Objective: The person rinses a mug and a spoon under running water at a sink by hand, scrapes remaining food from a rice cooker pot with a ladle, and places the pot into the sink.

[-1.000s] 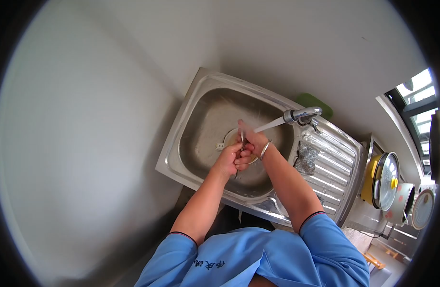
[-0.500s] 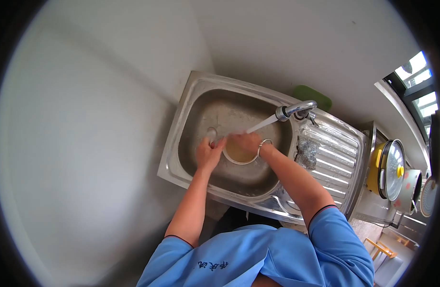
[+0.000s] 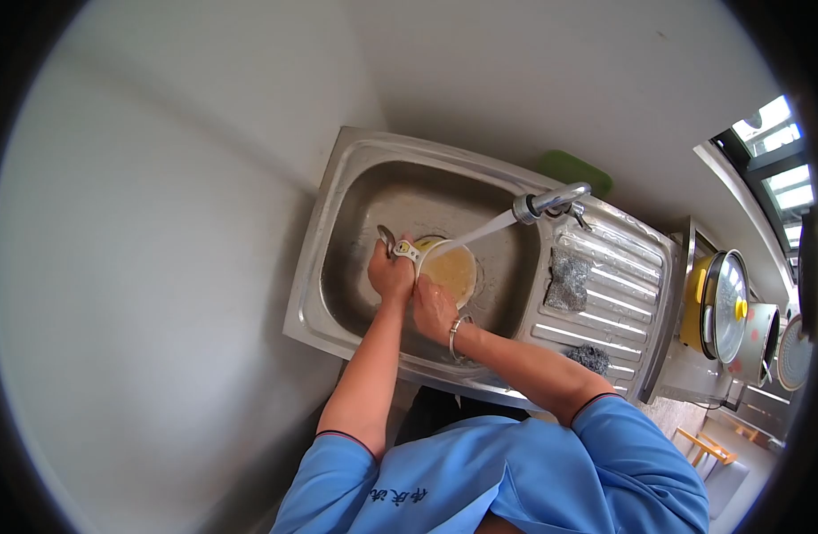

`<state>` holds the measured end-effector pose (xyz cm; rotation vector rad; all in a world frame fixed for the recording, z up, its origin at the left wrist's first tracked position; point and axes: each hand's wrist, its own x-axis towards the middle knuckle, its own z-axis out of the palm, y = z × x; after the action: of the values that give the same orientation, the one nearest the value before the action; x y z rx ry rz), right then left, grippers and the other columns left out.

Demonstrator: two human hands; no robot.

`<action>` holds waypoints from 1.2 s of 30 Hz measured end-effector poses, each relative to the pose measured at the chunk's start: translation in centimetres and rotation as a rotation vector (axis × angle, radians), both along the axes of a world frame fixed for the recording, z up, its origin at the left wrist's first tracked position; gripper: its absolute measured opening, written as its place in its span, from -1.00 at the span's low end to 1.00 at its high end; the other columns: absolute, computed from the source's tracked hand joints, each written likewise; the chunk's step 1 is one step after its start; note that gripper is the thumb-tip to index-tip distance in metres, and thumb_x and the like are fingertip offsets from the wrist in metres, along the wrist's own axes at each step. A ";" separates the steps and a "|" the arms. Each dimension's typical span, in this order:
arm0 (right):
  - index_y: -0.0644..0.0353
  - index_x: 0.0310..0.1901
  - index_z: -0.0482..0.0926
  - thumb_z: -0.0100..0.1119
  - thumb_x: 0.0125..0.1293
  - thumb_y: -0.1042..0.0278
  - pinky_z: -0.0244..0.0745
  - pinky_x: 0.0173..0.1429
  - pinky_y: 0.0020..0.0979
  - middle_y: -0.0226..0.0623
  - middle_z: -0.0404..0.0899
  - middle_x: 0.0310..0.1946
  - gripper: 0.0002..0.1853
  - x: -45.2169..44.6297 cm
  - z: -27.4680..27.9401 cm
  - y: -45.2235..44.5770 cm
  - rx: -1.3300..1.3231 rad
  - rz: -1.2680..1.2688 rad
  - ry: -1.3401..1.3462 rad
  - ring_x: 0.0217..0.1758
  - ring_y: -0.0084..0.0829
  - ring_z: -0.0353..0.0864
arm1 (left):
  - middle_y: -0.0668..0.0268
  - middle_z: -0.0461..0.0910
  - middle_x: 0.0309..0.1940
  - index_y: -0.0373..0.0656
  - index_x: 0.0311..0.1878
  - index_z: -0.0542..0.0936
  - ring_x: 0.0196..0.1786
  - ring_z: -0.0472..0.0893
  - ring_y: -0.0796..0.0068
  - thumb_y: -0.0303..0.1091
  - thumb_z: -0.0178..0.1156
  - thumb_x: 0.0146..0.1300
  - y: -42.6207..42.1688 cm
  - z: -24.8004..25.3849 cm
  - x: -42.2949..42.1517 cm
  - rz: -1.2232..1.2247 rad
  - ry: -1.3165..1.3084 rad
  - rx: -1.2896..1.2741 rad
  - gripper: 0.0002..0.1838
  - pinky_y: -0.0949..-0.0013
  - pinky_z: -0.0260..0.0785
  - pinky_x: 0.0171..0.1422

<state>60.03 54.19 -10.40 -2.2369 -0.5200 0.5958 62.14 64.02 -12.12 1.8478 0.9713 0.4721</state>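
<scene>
A pale wall (image 3: 177,196) rises along the left side and the back of the steel sink (image 3: 322,231). At the front edge of the sink stands a person in a blue shirt (image 3: 480,463), both arms reaching over it. A ribbed drainboard (image 3: 636,307) joins the sink on its right. Beyond that, farther to the right of the sink, are 2 pots: a yellow pot (image 3: 693,311) under a glass lid (image 3: 732,307) and a white pot (image 3: 754,345) with pink spots. The tap (image 3: 551,200) arches over the right part of the sink, and a green item (image 3: 576,171) sits behind its back edge.

Inside the sink is a pale bowl (image 3: 471,283), holding cloudy, yellowish water, with a stream (image 3: 480,233) from the tap running into it. Both hands are inside the sink. The left hand (image 3: 389,271) grasps the bowl's white handle (image 3: 408,252) together with a metal utensil (image 3: 386,237). The right hand (image 3: 435,310) touches the bowl's near side with bent fingers; whether they grip it, one cannot tell. Right of the sink lie a grey pad (image 3: 568,280) and, nearer the person, a dark scourer (image 3: 589,358). A bracelet (image 3: 457,338) circles the right wrist above the sink.
</scene>
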 end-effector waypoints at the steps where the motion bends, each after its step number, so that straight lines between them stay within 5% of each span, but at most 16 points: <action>1: 0.34 -0.19 0.36 -0.11 0.23 0.40 0.45 -0.19 0.04 0.14 0.56 -0.39 -0.80 0.0 0.0 -0.6 -0.007 -0.005 0.004 -0.30 0.19 0.55 | 0.09 0.59 -0.53 -0.20 -0.42 0.59 -0.38 0.59 0.09 -0.02 0.24 0.14 0.1 0.0 0.7 -0.005 0.004 -0.007 -0.63 0.20 0.33 -0.29; 5: 0.29 0.02 0.39 -0.08 0.20 0.43 0.40 0.06 -0.07 0.02 0.53 -0.09 -0.66 0.9 -1.8 -5.3 0.058 0.422 0.006 0.00 0.00 0.51 | 0.12 0.60 -0.47 -0.13 -0.40 0.60 -0.33 0.57 0.01 0.06 0.13 0.19 1.3 0.4 2.5 0.001 0.234 -0.021 -0.60 0.12 0.33 -0.24; 7: 0.21 0.19 0.34 -0.05 0.18 0.43 0.21 0.30 -0.11 -0.08 0.43 0.10 -0.52 4.4 -3.2 -8.2 -0.208 0.726 -0.589 0.24 -0.19 0.37 | 0.10 0.60 -0.44 -0.12 -0.41 0.62 -0.30 0.57 -0.01 0.03 0.11 0.22 1.0 1.6 2.7 -0.029 0.310 0.088 -0.62 0.09 0.34 -0.24; 11: 0.19 0.25 0.28 -0.03 0.13 0.45 0.05 0.40 -0.11 -0.12 0.37 0.19 -0.44 4.6 -4.1 -10.0 -0.349 0.618 -0.576 0.33 -0.28 0.28 | 0.04 0.58 -0.46 -0.12 -0.41 0.61 -0.29 0.56 -0.05 0.05 0.07 0.25 0.4 0.7 3.5 -0.106 0.305 0.191 -0.59 0.06 0.34 -0.23; 14: 0.24 0.25 0.24 0.03 0.09 0.47 0.00 0.44 -0.12 -0.04 0.30 0.24 -0.39 1.8 1.2 -7.4 -0.169 0.496 0.003 0.40 -0.22 0.16 | 0.02 0.56 -0.50 -0.13 -0.44 0.60 -0.31 0.56 -0.05 0.08 0.06 0.27 -0.3 0.5 3.6 -0.117 0.245 0.189 -0.55 0.03 0.34 -0.23; 17: 0.25 0.24 0.24 0.06 0.07 0.46 0.00 0.44 -0.12 -0.07 0.31 0.23 -0.38 1.6 -1.3 -8.4 0.040 0.443 0.053 0.40 -0.18 0.14 | 0.01 0.57 -0.51 -0.17 -0.45 0.59 -0.34 0.56 -0.05 0.07 0.05 0.28 0.8 0.0 3.7 -0.159 0.153 0.100 -0.53 0.06 0.34 -0.23; 23: 0.30 0.16 0.34 0.05 0.05 0.54 0.13 0.37 -0.16 -0.07 0.39 0.15 -0.46 4.4 -2.2 -6.1 -0.303 0.465 -0.726 0.33 -0.15 0.23 | 0.01 0.57 -0.54 -0.26 -0.44 0.58 -0.41 0.57 0.06 0.03 0.07 0.29 1.1 -0.9 3.5 -0.124 0.070 0.008 -0.52 0.17 0.35 -0.25; 25: 0.28 0.13 0.37 0.04 0.07 0.52 0.20 0.34 -0.18 -0.10 0.41 0.12 -0.50 2.1 0.1 -4.8 -0.100 0.407 0.111 0.28 -0.15 0.30 | 0.02 0.57 -0.55 -0.28 -0.44 0.58 -0.43 0.57 0.11 0.02 0.08 0.29 1.2 -1.0 3.6 -0.087 0.035 -0.043 -0.52 0.20 0.35 -0.25; 26: 0.28 0.13 0.37 0.04 0.07 0.52 0.20 0.34 -0.18 -0.10 0.41 0.12 -0.50 1.8 0.4 -5.0 -0.100 0.413 0.109 0.28 -0.15 0.30 | 0.03 0.56 -0.57 -0.32 -0.44 0.57 -0.44 0.56 0.18 0.02 0.10 0.28 1.4 -1.1 3.4 -0.032 -0.037 -0.090 -0.51 0.22 0.35 -0.26; 29: 0.27 0.11 0.37 0.02 0.10 0.48 0.23 0.33 -0.20 -0.06 0.42 0.10 -0.53 2.0 0.3 -6.2 0.219 0.286 -0.012 0.23 -0.16 0.36 | 0.12 0.56 -0.60 -0.36 -0.46 0.57 -0.48 0.52 0.36 -0.01 0.13 0.28 2.0 0.5 2.8 0.014 -0.041 -0.041 -0.51 0.30 0.35 -0.28; 31: 0.25 0.11 0.36 0.01 0.11 0.49 0.20 0.35 -0.19 -0.03 0.43 0.09 -0.54 4.9 -1.4 -7.7 -0.071 0.621 -0.554 0.23 -0.16 0.37 | 0.22 0.56 -0.60 -0.36 -0.46 0.57 -0.48 0.48 0.47 -0.07 0.13 0.30 2.4 1.5 2.1 -0.138 -0.082 -0.062 -0.54 0.34 0.34 -0.30; 34: 0.24 0.10 0.38 0.00 0.10 0.50 0.20 0.36 -0.20 -0.02 0.45 0.07 -0.55 8.2 0.4 -6.8 -0.048 0.585 -0.869 0.21 -0.16 0.39 | 0.27 0.58 -0.58 -0.36 -0.46 0.58 -0.47 0.46 0.54 -0.11 0.13 0.32 2.9 1.9 2.3 -0.009 -0.240 -0.250 -0.56 0.36 0.35 -0.30; 36: 0.24 0.09 0.40 0.02 0.08 0.50 0.20 0.36 -0.20 -0.05 0.46 0.07 -0.55 4.2 -1.0 -6.1 -0.029 0.524 -0.716 0.21 -0.16 0.39 | 0.27 0.57 -0.57 -0.36 -0.45 0.59 -0.46 0.46 0.55 -0.12 0.13 0.32 3.4 1.9 2.5 -0.012 -0.249 -0.239 -0.57 0.37 0.35 -0.30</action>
<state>64.19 48.08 -11.45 -2.3066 -1.4880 0.0155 64.68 67.38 -10.21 1.5392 0.8098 0.5400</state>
